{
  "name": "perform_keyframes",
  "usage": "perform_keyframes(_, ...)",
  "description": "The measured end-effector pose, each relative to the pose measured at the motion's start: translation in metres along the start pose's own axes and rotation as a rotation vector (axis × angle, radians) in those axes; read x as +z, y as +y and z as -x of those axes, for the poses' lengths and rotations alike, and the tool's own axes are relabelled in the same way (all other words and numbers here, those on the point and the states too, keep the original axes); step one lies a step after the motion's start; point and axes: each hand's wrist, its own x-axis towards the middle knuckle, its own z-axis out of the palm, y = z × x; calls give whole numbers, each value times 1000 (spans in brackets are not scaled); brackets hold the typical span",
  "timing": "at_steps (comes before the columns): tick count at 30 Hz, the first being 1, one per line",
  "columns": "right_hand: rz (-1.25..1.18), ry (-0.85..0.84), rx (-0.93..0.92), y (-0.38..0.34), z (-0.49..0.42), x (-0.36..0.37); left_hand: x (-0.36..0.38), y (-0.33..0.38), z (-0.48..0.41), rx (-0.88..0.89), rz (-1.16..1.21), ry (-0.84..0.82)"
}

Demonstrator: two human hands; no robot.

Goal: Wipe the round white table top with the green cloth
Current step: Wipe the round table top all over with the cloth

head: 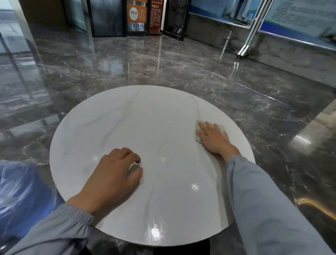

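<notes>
Closest in: left hand [114, 175] parked on the white counter [144, 126], fingers loosely curled, gripping nothing. Further out, off to its right: right hand [213, 137] spread flat, pressing down the green cloth [197, 139] tucked under its fingers.

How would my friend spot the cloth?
Find the round white table on the dark marble floor. On its right side a right hand lies flat. The cloth peeks out under its fingers, the only pale green thing there.
</notes>
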Motion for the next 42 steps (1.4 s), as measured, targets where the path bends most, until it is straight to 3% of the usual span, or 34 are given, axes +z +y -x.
perform_keyframes(4,-1,13,209,57,-18,-15,11,-14,1,24,-60,24)
perform_keyframes(7,-1,8,230,41,-31,-18,15,-11,-2,10,-53,24)
perform_keyframes(9,5,-19,112,1,-36,-13,14,-10,-4,7,-43,5)
perform_keyframes(14,115,-116,-400,-143,-5,25,15,-9,-4,-23,-12,-19)
perform_keyframes(17,98,-141,-525,-157,3,32,14,-11,-4,-26,-20,-30)
perform_keyframes(20,107,-59,-372,-103,-22,8,14,-11,-4,-40,-5,-37)
perform_keyframes(25,14,45,148,44,-46,-27,16,-10,-4,-40,-9,-27)
perform_keyframes(29,-6,11,227,41,-64,-22,16,-10,-3,-35,-15,-29)
perform_keyframes(32,-2,-19,71,-19,-67,-15,15,-9,-5,-34,-17,-41)
perform_keyframes(38,155,-126,-573,-178,-5,37,13,-8,-4,-36,-26,-49)
perform_keyframes(40,129,-142,-646,-178,-2,36,13,-8,-4,-41,-29,-48)
perform_keyframes(42,100,-108,-561,-151,-21,24,13,-9,-4,-45,-16,-43)
